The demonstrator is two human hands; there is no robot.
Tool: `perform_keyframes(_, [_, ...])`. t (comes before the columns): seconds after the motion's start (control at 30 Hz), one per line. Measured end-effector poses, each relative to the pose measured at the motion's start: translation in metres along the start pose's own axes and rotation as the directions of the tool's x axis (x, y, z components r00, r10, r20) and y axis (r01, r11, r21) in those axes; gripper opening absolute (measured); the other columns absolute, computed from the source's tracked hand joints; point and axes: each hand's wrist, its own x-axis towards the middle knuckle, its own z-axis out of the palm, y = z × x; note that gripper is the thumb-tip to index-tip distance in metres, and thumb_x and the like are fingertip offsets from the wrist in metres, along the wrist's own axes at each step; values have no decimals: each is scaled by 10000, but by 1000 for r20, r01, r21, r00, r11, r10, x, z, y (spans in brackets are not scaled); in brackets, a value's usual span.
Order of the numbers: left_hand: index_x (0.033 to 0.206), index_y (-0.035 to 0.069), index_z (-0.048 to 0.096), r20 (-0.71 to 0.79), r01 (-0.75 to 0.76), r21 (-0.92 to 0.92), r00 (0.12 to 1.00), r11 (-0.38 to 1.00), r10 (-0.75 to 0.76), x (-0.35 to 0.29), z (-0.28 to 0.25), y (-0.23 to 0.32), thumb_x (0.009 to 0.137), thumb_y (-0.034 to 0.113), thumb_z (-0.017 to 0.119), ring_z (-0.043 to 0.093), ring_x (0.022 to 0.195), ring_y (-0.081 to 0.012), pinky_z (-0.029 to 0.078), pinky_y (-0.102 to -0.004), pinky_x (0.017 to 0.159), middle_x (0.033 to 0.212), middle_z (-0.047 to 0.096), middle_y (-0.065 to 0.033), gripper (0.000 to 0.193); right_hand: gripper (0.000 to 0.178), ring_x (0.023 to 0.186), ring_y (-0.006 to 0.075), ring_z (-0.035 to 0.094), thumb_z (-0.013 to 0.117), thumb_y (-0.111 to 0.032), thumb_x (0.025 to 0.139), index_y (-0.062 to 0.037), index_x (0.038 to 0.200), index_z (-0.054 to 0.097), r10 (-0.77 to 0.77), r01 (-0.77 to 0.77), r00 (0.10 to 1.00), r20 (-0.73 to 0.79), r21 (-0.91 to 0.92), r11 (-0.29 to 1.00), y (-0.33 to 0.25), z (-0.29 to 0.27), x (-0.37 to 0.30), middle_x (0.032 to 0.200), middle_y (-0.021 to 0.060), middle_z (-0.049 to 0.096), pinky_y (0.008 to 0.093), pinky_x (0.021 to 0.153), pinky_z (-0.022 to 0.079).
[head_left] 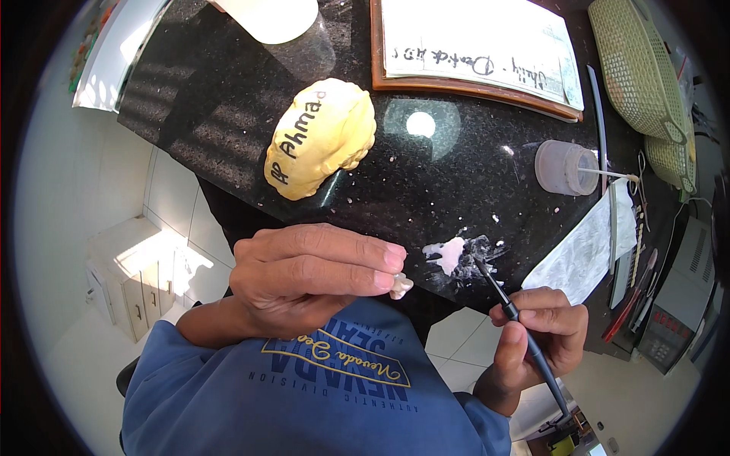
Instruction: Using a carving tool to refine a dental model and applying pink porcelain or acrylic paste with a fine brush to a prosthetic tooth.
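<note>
My left hand pinches a small off-white, tooth-shaped piece between thumb and fingertips, above the counter's front edge. Most of that piece is hidden by the fingers. My right hand grips a slim black-handled brush like a pen. Its dark tip touches a smeared patch on the black speckled countertop. Beside the tip, to its left, lies a pale pinkish-white blob of paste. Past my left hand sits a lumpy yellow plaster cast with black handwriting.
A small cloudy jar with a white-tipped stick stands at right, near a white cloth. Farther back lies a brown-framed board with paper. Woven baskets, thin tools and a grey device line the right.
</note>
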Motion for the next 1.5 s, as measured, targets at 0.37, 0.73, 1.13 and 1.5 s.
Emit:
perform_keyframes(0.37, [874,25,603,-25,398,-606,856,689,-517,5,0,30,836,18,652,675,877,-273,569,-372,808,890,635,-148,62,174,548,166,624,672,-14,732,12,816,522,-9,4,998,-63,-77,997,2,4,-4,658,153,628,234,512,491])
perform_keyframes(0.73, [887,40,592,28,435,-673,823,598,-568,3,6,35,828,15,660,675,864,-253,575,-345,784,877,633,-139,93,173,572,154,624,677,-20,738,3,822,528,-9,3,998,-63,-100,995,3,3,-3,674,149,636,220,518,475])
perform_keyframes(1.13, [801,10,652,-26,391,-391,900,834,-434,-4,10,22,814,-44,656,689,825,-261,583,-314,713,847,666,-169,56,191,589,176,660,684,52,695,25,822,544,-98,101,995,33,-110,989,7,4,5,688,176,639,233,525,515])
perform_keyframes(1.5, [845,-31,683,-3,400,-342,904,850,-427,-3,7,21,729,-145,669,691,810,-223,578,-296,733,883,684,-195,163,216,590,195,662,687,70,676,37,838,549,-83,88,996,44,-106,991,6,2,4,678,174,637,246,514,525])
